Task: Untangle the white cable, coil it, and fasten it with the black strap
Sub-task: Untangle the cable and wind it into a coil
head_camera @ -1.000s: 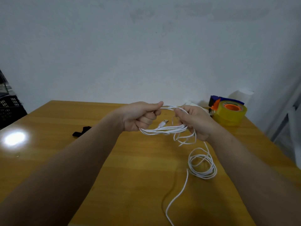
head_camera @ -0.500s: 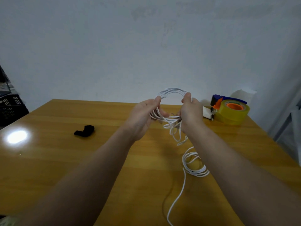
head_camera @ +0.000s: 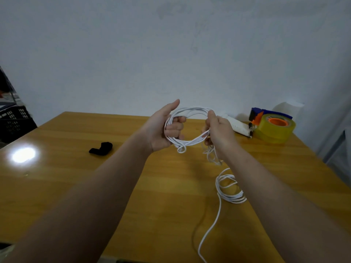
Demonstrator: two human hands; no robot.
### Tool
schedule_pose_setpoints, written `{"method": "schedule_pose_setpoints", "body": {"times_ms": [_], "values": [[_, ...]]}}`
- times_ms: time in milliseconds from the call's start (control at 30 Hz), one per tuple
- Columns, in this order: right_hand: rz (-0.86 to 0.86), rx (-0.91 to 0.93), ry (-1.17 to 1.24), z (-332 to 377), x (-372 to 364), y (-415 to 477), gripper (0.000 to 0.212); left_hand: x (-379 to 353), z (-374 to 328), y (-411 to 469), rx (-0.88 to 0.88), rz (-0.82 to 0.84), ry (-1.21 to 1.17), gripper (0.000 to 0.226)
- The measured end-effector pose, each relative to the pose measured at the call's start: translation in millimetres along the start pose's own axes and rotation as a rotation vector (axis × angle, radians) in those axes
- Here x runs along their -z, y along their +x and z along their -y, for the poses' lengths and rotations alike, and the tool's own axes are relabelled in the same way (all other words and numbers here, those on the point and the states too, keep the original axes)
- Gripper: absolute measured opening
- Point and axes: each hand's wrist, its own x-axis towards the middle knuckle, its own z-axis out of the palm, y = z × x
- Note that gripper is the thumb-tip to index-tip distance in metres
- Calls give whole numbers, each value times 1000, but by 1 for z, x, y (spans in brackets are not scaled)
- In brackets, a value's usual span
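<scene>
I hold a round coil of the white cable upright above the wooden table. My left hand grips the coil's left side, fingers curled through the loops, thumb raised. On the coil's right side my right hand pinches the strands. More cable hangs from my right hand, forms a loose pile of loops on the table, and trails to the near edge. The black strap lies crumpled on the table, left of my left arm.
A yellow tape roll in a blue and orange dispenser stands at the far right of the table, with a white oblong object beside it. A dark crate stands off the table at far left. A light glare marks the table's left.
The coil has opened from a flat bundle into a wide round loop held higher. My hands have moved apart to its two sides. The loose loops on the table have shifted slightly.
</scene>
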Motion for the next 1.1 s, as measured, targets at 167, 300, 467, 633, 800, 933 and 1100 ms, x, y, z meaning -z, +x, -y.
{"method": "schedule_pose_setpoints", "body": {"times_ms": [167,300,467,633,800,933,1100], "values": [[68,17,-149,-10,3,8,46,1,-6,-1,78,9,118,47],[303,-23,-32,-12,16,17,42,-2,-10,4,-26,-118,30,57],[454,106,-60,-14,45,24,25,2,-8,-5,-265,-5,-318,60],[565,185,-472,-15,58,32,9,17,0,-2,-379,-133,-250,64],[617,268,-1134,-8,59,39,24,18,10,6,-416,-227,-226,53],[579,215,-1102,-2,55,33,26,11,11,9,-444,-322,51,20],[450,-9,-358,8,33,14,106,-4,17,2,-397,-296,471,17]]}}
